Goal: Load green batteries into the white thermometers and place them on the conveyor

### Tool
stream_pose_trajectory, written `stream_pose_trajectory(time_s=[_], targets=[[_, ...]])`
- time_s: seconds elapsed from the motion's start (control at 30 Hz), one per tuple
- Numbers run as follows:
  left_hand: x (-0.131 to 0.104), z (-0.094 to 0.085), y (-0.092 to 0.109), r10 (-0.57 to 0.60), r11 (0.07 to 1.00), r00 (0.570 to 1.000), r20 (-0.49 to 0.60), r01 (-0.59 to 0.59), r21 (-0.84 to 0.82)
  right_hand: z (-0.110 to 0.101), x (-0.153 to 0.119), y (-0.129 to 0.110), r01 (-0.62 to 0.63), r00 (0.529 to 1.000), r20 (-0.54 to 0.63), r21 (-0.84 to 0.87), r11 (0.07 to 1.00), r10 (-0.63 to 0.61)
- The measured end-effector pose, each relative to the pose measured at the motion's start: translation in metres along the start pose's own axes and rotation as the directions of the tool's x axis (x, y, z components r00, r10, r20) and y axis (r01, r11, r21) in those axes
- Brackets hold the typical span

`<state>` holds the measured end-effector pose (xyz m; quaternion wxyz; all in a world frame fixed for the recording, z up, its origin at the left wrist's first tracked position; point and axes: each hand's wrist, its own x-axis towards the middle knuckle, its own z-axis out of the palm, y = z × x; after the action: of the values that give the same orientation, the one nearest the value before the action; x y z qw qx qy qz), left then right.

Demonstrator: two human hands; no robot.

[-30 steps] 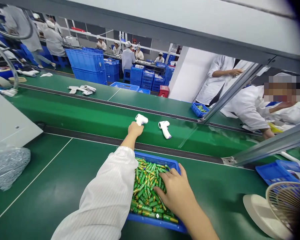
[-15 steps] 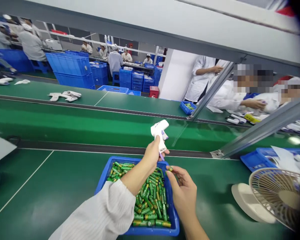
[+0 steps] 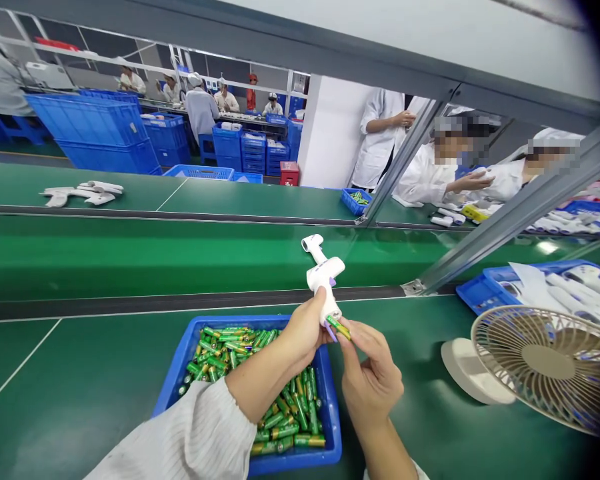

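My left hand (image 3: 305, 327) is closed around the handle of a white gun-shaped thermometer (image 3: 326, 272) with a purple trigger. A purple battery flap (image 3: 331, 331) hangs at the handle's lower end. Between the thumb and fingers of my right hand (image 3: 373, 373) is a green and gold battery (image 3: 339, 327), its far end at the handle's bottom opening. How far it is inside, I cannot tell. Below my hands a blue bin (image 3: 334, 427) holds a heap of green batteries (image 3: 285, 427), partly hidden by my left forearm.
Another white thermometer (image 3: 314, 247) lies on the green conveyor belt (image 3: 130, 260) beyond my hands. To the right stand a beige fan (image 3: 545, 363) and a blue tray (image 3: 473, 293) of white parts. A metal post (image 3: 400, 160) rises beyond the bench. Co-workers sit and stand across the line.
My right hand has brought the battery up to the thermometer's handle end. A second thermometer now shows on the belt behind the held one. The view has shifted right.
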<state>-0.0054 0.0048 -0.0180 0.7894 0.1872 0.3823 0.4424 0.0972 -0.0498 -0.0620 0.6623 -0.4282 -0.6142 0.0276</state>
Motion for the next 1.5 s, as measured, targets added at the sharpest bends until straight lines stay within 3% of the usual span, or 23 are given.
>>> stream_pose_trajectory(time_s=[0.23, 0.33, 0.47, 0.6, 0.67, 0.73, 0.77, 0.8, 0.9, 0.97, 1.0, 1.1, 1.13, 1.17, 1.27, 1.5], targets=[[0.0, -0.002, 0.005, 0.083, 0.993, 0.997, 0.005, -0.083, 0.085, -0.004, -0.001, 0.0, 0.17, 0.982, 0.116, -0.177, 0.969, -0.151], [-0.001, -0.004, 0.009, 0.101, 0.99, 0.995, -0.024, -0.098, 0.099, -0.004, 0.001, 0.002, 0.178, 0.968, 0.211, -0.21, 0.961, -0.133], [-0.001, -0.006, 0.013, 0.035, 0.997, 0.999, -0.002, -0.035, 0.064, -0.003, 0.009, -0.002, 0.204, 0.898, 0.432, -0.244, 0.948, -0.082], [0.002, -0.009, 0.022, -0.035, 0.993, 0.997, 0.073, 0.043, -0.109, -0.005, 0.016, -0.02, 0.187, 0.896, 0.438, -0.211, 0.959, -0.078], [0.004, -0.013, 0.029, -0.008, 0.983, 0.999, 0.035, 0.014, -0.183, -0.005, 0.015, -0.031, 0.247, 0.796, 0.601, -0.216, 0.945, -0.071], [0.006, -0.017, 0.036, 0.032, 0.973, 0.999, -0.019, -0.035, -0.226, -0.004, 0.011, -0.041, 0.322, 0.632, 0.775, -0.231, 0.918, -0.027], [0.007, -0.018, 0.038, 0.051, 0.969, 0.998, -0.035, -0.058, -0.24, -0.002, 0.008, -0.044, 0.346, 0.572, 0.82, -0.245, 0.906, 0.003], [0.008, -0.02, 0.039, 0.065, 0.966, 0.997, -0.043, -0.074, -0.247, -0.001, 0.005, -0.047, 0.357, 0.54, 0.841, -0.261, 0.897, 0.03], [0.009, -0.02, 0.04, 0.084, 0.97, 0.995, -0.051, -0.093, -0.225, 0.002, -0.001, -0.047, 0.317, 0.502, 0.862, -0.252, 0.914, 0.063], [0.008, -0.018, 0.039, 0.086, 0.978, 0.994, -0.064, -0.096, -0.183, 0.002, 0.0, -0.043, 0.209, 0.511, 0.856, -0.207, 0.956, 0.074], [0.008, -0.017, 0.038, 0.087, 0.982, 0.994, -0.072, -0.097, -0.159, 0.001, 0.001, -0.04, 0.137, 0.554, 0.828, -0.185, 0.973, 0.08], [0.004, -0.011, 0.034, 0.108, 0.992, 0.992, -0.068, -0.112, -0.056, -0.001, 0.005, -0.032, -0.126, 0.8, 0.571, -0.136, 0.983, 0.182], [0.002, -0.009, 0.032, 0.113, 0.993, 0.992, -0.054, -0.114, -0.008, -0.002, 0.005, -0.029, -0.218, 0.857, 0.454, -0.104, 0.97, 0.241], [0.0, -0.007, 0.029, 0.113, 0.993, 0.993, -0.035, -0.111, 0.044, -0.002, 0.005, -0.027, -0.306, 0.884, 0.352, -0.06, 0.95, 0.307], [-0.004, -0.003, 0.02, 0.079, 0.984, 0.997, 0.028, -0.082, 0.158, -0.001, 0.004, -0.023, -0.491, 0.862, 0.207, 0.106, 0.865, 0.463], [-0.001, -0.004, 0.006, 0.08, 0.972, 0.992, 0.097, -0.1, 0.214, 0.001, 0.009, -0.018, -0.718, 0.69, 0.259, 0.359, 0.596, 0.676]])
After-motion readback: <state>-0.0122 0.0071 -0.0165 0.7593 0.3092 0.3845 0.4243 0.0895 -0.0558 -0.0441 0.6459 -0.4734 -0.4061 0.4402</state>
